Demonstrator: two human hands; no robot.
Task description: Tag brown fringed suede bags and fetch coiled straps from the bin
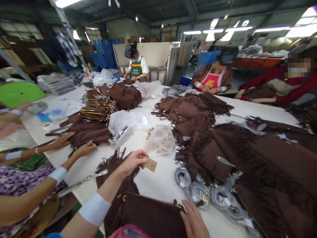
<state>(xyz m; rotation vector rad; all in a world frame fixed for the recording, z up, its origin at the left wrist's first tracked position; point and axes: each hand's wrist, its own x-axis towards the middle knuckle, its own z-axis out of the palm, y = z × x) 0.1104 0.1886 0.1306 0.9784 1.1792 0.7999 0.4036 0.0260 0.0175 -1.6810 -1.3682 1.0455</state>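
Note:
My left hand (pixel 135 162) is closed in a pinch on a small tan card tag (pixel 151 165) with faint print, held above the white table. In front of me a dark brown bag (pixel 151 215) shows a gold zipper along its top edge and a gold ring at its left corner. My right hand (pixel 194 220) grips this bag at its right side, thumb and fingers at the zipper's end; part of the hand is cut off by the frame. Brown fringe (pixel 116 168) lies under my left forearm.
Fringed brown bags (pixel 223 148) are heaped on the right, beside coiled grey-wrapped straps (pixel 198 191). A clear plastic bag (pixel 160 140), a tape dispenser (pixel 122 135) and gold-coloured zipper pieces (pixel 96 110) lie on the table (pixel 153 185). A co-worker's hands (pixel 85 149) are at the left; others sit opposite.

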